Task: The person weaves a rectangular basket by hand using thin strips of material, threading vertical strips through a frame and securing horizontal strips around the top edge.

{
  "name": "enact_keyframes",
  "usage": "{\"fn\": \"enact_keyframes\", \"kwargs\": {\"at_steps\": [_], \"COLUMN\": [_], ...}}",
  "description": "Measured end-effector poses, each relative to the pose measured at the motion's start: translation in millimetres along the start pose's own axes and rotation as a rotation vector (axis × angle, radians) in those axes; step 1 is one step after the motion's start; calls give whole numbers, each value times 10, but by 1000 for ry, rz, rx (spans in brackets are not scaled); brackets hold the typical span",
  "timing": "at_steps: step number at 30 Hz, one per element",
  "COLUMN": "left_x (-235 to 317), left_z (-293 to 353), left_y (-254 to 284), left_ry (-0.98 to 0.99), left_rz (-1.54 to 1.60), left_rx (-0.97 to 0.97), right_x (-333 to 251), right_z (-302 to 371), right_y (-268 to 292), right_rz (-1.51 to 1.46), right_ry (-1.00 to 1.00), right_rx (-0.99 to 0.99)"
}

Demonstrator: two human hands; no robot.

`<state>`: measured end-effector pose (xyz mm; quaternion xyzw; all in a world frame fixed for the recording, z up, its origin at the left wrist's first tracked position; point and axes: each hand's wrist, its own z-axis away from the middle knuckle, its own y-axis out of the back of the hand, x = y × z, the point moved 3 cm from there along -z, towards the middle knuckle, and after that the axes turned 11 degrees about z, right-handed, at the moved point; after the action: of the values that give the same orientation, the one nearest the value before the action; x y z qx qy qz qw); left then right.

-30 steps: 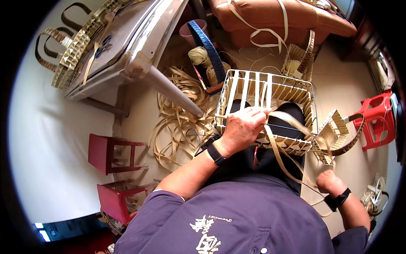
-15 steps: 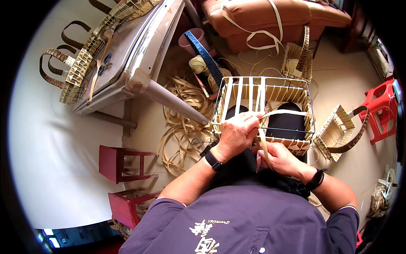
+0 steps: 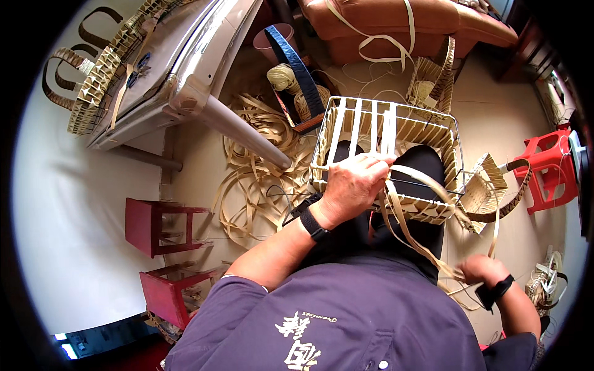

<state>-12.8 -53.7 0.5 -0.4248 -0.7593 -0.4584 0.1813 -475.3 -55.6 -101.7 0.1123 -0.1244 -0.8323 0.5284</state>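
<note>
Two hands work in front of me. My left hand (image 3: 352,185) clamps its fingers (image 3: 371,166) over the near rim of the half-woven basket frame (image 3: 396,133). Pale strips (image 3: 411,232) trail from those fingers to my right hand (image 3: 481,269), which is closed on them, low right.

Half-woven wire-framed basket (image 3: 396,133) (pale strips) on lap

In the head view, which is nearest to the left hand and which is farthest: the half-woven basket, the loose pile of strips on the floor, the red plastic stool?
Measured from the left hand:
1. Half-woven basket: the hand grips its near rim.
2. Loose pile of strips: on the floor to the hand's left.
3. Red plastic stool: far right, beyond the basket.
</note>
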Motion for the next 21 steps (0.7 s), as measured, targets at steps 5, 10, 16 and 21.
{"fn": "enact_keyframes", "kwargs": {"at_steps": [5,10,16,21], "left_x": [-18,-123,-71,-37], "left_z": [-30,7,17,-46], "left_y": [30,66,66,-70], "left_ry": [-2,17,-21,-46], "left_rz": [-11,0,-13,27], "left_rx": [6,15,44,15], "right_x": [-423,-897,-665,281], "right_z": [228,-136,-41,-279], "right_y": [2035,2739,2177,-974], "right_rz": [-589,-1123,-388,135], "right_ry": [122,354,191,-22], "right_rx": [897,891,994,471]}}
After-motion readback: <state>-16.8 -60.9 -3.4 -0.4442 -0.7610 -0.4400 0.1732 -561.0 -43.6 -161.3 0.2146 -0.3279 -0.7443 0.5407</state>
